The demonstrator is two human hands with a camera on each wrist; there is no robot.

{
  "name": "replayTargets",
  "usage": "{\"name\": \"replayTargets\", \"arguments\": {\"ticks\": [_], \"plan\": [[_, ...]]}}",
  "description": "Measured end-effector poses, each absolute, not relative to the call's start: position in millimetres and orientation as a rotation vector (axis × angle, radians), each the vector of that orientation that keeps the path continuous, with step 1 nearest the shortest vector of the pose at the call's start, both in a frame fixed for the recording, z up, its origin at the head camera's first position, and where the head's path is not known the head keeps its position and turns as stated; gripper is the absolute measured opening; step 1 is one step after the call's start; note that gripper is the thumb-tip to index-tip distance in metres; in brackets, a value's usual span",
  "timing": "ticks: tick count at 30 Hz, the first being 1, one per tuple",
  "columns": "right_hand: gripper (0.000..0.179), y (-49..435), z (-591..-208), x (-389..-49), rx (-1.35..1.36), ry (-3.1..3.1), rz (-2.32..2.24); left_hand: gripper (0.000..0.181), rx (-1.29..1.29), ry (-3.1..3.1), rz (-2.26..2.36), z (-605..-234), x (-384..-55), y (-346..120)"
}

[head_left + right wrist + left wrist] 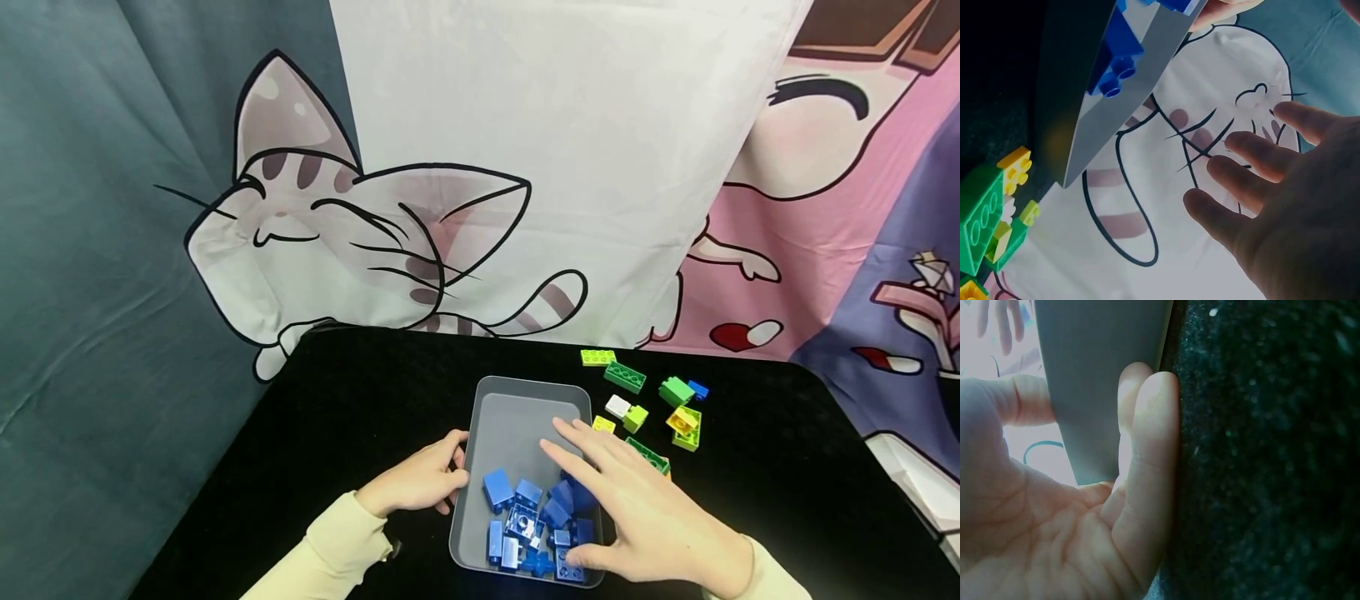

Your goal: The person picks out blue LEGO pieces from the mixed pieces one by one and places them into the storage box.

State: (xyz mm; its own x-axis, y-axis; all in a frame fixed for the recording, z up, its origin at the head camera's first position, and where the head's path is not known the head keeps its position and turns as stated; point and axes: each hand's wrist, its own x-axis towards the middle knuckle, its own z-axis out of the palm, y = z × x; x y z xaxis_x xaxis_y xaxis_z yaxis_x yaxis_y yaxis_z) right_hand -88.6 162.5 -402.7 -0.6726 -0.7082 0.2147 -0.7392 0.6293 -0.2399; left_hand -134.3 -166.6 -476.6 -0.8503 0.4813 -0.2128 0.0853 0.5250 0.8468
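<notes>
A grey tray (510,425) rests on the black table, with several blue toy bricks (498,490) loosely heaped in its near half. My left hand (420,477) holds the tray's left side. In the left wrist view, its thumb is against the upper edge of the tray wall (1085,394) and its fingers (1157,425) lie low along the outside. Over the tray's right side, my right hand (652,508) hovers with spread fingers and nothing in its grasp. It covers part of the right rim and some blue bricks.
Right of the tray lie loose bricks: a dark green one (625,377), a lime one (597,357), a white one (618,406), a yellow one (682,421) and a small blue one (698,390). A printed curtain (570,167) hangs behind the table.
</notes>
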Motion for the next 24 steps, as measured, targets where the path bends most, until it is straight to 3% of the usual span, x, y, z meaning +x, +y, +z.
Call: {"name": "replayTargets", "arguments": {"ticks": [7, 24], "plan": [[0.114, 172, -408, -93, 1.182, -2.745, 0.462, 0.062, 0.464, 2.348, 1.267, -477, -134, -166], [0.105, 222, -415, -124, 1.012, -2.692, 0.399, 0.062, 0.471, 2.344, 1.268, -478, -135, -166]]}}
